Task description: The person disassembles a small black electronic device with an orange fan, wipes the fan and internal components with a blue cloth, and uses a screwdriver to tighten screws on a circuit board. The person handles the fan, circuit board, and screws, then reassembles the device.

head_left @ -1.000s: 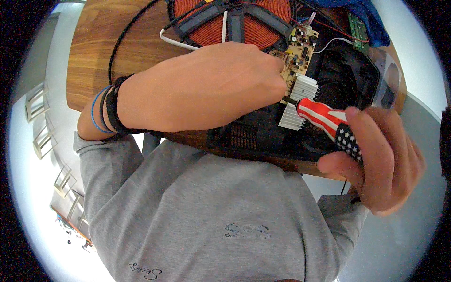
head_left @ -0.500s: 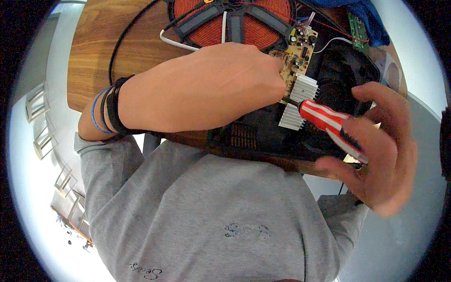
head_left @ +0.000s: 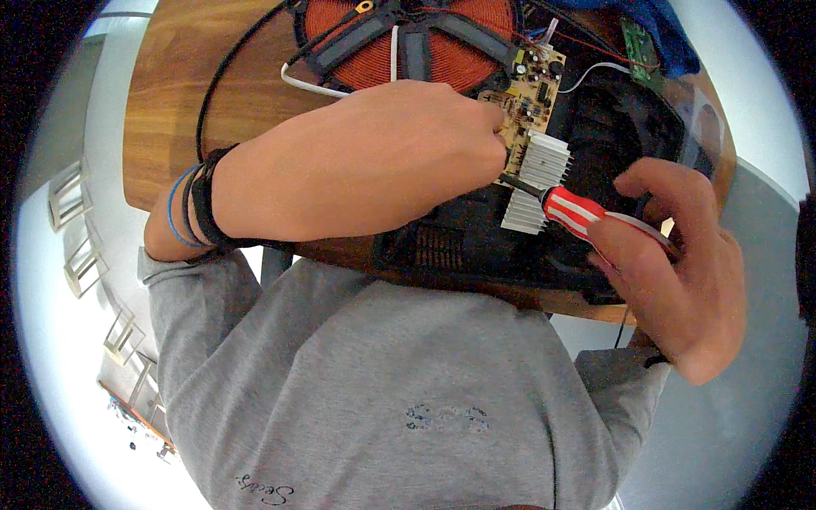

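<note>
A screwdriver with a red and white handle [head_left: 575,212] is gripped by my right hand [head_left: 693,280], its thumb and fingers around the rear of the handle. Its dark shaft slants up and left across a silver finned heat sink [head_left: 546,159], and the tip ends beside my left hand, where its contact point is hidden. My left hand [head_left: 374,157] is closed, back upward, with curled fingers at the left edge of a tan circuit board [head_left: 535,98]. Those fingertips are mostly out of sight. The board and heat sink sit over a black plastic housing [head_left: 603,127].
Beyond my left hand lies a round copper coil [head_left: 340,34] on a dark frame with white leads. A small green board [head_left: 639,53] and blue cloth [head_left: 671,38] are at the far right. A black cable [head_left: 204,102] curves over the wooden table [head_left: 166,110].
My right fingers have closed in around the screwdriver handle, which was more loosely held before. The shaft now shows crossing the heat sink. My left hand stays at the board; the whole view has shifted slightly.
</note>
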Demonstrator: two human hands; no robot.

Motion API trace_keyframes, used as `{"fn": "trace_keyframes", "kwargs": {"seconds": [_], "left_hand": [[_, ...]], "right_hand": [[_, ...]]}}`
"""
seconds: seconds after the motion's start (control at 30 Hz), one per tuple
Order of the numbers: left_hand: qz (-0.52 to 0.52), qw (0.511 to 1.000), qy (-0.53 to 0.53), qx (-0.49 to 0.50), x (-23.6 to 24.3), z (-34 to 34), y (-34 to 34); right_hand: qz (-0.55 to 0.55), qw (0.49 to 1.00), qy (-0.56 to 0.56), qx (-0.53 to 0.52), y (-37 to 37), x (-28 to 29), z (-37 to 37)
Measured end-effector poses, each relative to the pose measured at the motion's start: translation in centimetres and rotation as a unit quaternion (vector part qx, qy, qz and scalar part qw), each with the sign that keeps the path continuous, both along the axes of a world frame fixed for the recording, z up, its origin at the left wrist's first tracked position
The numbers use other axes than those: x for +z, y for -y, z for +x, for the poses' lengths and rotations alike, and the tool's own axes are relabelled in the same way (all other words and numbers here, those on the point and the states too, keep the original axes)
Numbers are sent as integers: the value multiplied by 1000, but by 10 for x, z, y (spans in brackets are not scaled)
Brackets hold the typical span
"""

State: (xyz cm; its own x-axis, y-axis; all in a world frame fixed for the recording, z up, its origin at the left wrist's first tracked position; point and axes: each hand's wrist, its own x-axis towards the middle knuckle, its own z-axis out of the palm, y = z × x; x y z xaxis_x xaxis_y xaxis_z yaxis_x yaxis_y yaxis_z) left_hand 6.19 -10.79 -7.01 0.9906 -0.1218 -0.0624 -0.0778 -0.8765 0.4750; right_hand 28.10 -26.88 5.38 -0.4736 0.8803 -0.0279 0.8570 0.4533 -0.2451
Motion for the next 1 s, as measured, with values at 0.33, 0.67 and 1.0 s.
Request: {"fn": "trace_keyframes", "kwargs": {"seconds": [0.33,0.67,1.0], "left_hand": [[-14,1000,8,11,0,-4,-3],[19,997,-41,64,0,-5,10],[56,990,-92,88,4,3,32]], "right_hand": [[108,993,15,39,6,-10,5],[22,995,-65,-78,25,-5,17],[-2,959,-53,-280,58,-37,48]]}}
